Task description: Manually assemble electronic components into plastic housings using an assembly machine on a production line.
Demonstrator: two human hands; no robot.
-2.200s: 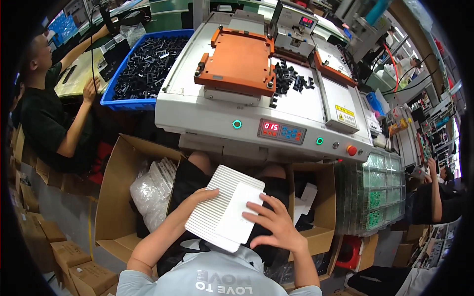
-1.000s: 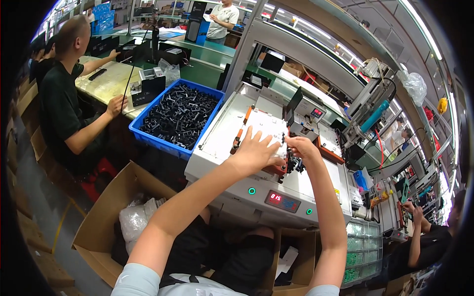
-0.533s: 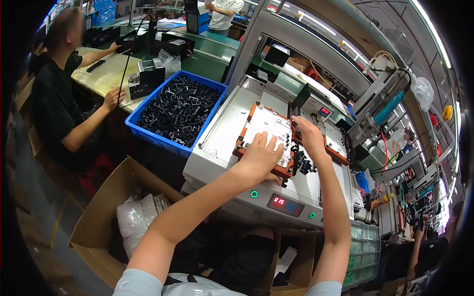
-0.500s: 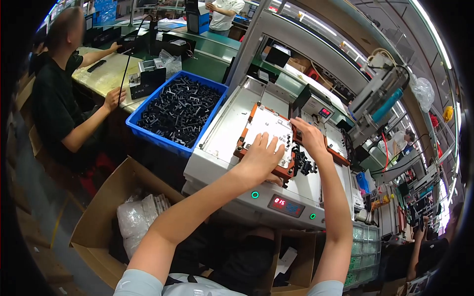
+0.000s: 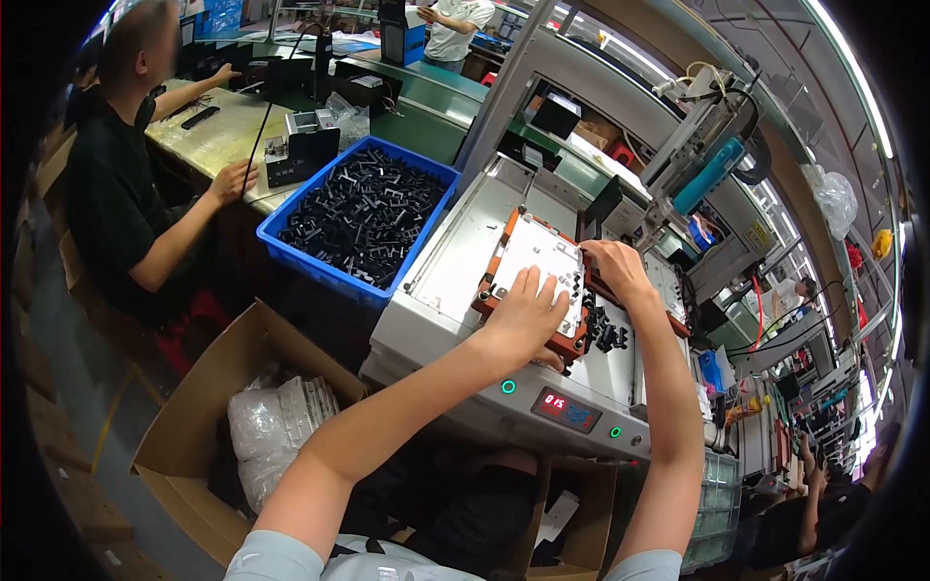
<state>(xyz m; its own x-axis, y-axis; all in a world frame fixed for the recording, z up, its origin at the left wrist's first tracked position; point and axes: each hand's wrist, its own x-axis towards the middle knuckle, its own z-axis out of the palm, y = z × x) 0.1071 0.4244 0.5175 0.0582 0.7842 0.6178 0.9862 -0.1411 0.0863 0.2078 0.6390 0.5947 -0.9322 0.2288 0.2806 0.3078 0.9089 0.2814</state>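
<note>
L hand [image 5: 524,317] spread on white panel [image 5: 539,254]; R hand [image 5: 616,268] curled at edge, grip unclear; blue bin [image 5: 326,274] holds blk parts [image 5: 364,218].

Worn clothing, viewed from above: a pale grey-blue shirt [image 5: 392,571] with short sleeves — the left sleeve [image 5: 276,559] and right sleeve [image 5: 646,566] match in colour. Forearms [image 5: 407,412], left hand [image 5: 528,315] and right hand [image 5: 617,266] are bare; the legwear [image 5: 496,504] is black.

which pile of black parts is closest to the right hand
The small pile on the white machine top, right of the orange fixture; the larger pile fills the blue bin farther left.
</note>
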